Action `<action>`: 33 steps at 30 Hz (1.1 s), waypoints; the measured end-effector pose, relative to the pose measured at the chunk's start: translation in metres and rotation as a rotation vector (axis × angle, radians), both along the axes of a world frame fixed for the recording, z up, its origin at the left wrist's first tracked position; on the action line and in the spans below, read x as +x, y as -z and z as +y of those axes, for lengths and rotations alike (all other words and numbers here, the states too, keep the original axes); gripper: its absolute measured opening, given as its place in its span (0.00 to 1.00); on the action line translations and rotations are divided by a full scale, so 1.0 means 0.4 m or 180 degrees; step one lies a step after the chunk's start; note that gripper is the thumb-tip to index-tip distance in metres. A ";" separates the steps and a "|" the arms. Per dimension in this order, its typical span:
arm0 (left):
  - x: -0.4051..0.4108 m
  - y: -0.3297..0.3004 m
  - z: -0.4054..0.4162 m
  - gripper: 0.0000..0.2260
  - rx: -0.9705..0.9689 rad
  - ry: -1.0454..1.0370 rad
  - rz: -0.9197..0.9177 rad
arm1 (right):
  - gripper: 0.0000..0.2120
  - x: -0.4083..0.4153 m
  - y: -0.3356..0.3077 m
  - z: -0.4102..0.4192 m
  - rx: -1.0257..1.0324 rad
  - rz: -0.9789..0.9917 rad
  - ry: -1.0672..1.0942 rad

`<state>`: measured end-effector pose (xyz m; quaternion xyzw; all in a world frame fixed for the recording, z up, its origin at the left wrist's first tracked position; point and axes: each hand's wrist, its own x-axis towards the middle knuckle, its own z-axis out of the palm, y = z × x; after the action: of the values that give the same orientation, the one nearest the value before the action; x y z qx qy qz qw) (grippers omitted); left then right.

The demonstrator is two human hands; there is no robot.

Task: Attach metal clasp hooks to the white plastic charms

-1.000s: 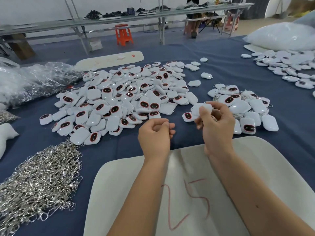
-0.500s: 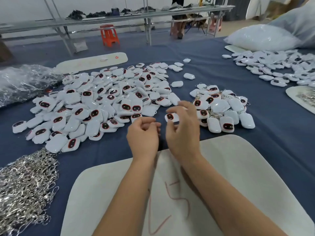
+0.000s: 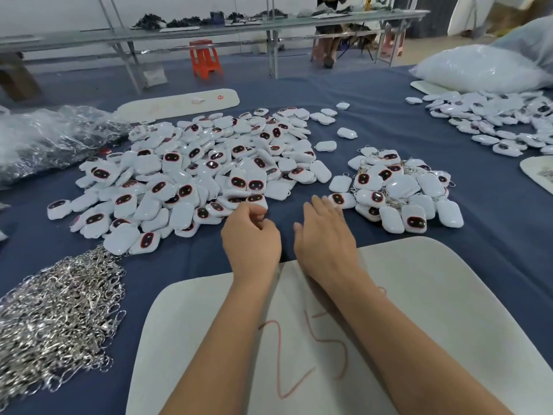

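Left hand (image 3: 251, 239): fingers curled in; whether they hold anything cannot be told.
Right hand (image 3: 324, 235): fingers straight and relaxed, fingertips at one charm (image 3: 341, 200) on the smaller pile's edge.
Loose charms (image 3: 191, 175): large heap just beyond the left hand.
Clasp hooks (image 3: 57, 319): silver heap far left of the left forearm.
Board (image 3: 419, 295): under both forearms.

text: "25" | red handwriting | on: white board (image 3: 419, 295)
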<state>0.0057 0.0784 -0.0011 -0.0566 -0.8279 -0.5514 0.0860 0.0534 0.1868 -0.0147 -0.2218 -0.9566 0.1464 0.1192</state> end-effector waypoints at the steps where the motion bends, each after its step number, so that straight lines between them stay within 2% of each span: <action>1: 0.000 -0.001 0.005 0.10 -0.0162 0.0031 0.0074 | 0.25 -0.001 -0.003 -0.003 -0.0017 0.0045 0.0033; 4: -0.005 0.004 0.015 0.12 -0.0514 0.0074 0.0078 | 0.16 -0.013 -0.030 -0.006 0.0075 0.0558 0.0111; 6: -0.013 0.003 0.023 0.12 -0.0663 0.0010 0.0014 | 0.14 -0.038 -0.056 0.009 0.0281 0.0670 0.0170; 12: -0.045 -0.022 0.063 0.07 -0.1529 -0.0002 0.0190 | 0.31 -0.169 -0.081 0.063 0.0628 -0.0391 0.0281; 14: -0.062 -0.020 0.070 0.09 -0.1692 0.0021 0.0246 | 0.36 -0.202 -0.076 0.070 0.0479 -0.0611 0.0247; 16: -0.080 -0.020 0.068 0.09 -0.1538 -0.0004 0.0213 | 0.38 -0.232 -0.069 0.067 0.0328 -0.0654 0.0235; 18: -0.096 -0.019 0.059 0.08 -0.1333 -0.0058 0.0194 | 0.37 -0.249 -0.061 0.050 0.0544 -0.0465 0.0049; 21: -0.115 -0.016 0.041 0.06 -0.1176 -0.0073 0.0189 | 0.38 -0.263 -0.057 0.024 0.0509 0.0042 -0.0815; 23: -0.123 -0.021 0.031 0.05 -0.1099 -0.0036 0.0191 | 0.35 -0.268 -0.064 0.013 0.0405 0.0148 -0.1067; 26: -0.129 -0.028 0.010 0.05 -0.1126 0.0270 0.0177 | 0.22 -0.270 -0.067 0.001 0.0697 0.0212 -0.0886; 33: -0.119 -0.041 -0.064 0.05 -0.0836 0.0635 0.0095 | 0.24 -0.206 -0.065 0.001 0.0459 0.0480 -0.0217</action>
<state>-0.0419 0.0528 0.0153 -0.1575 -0.8817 -0.4434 0.0350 -0.0290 0.1871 0.0112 -0.1683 -0.9600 0.0974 0.2015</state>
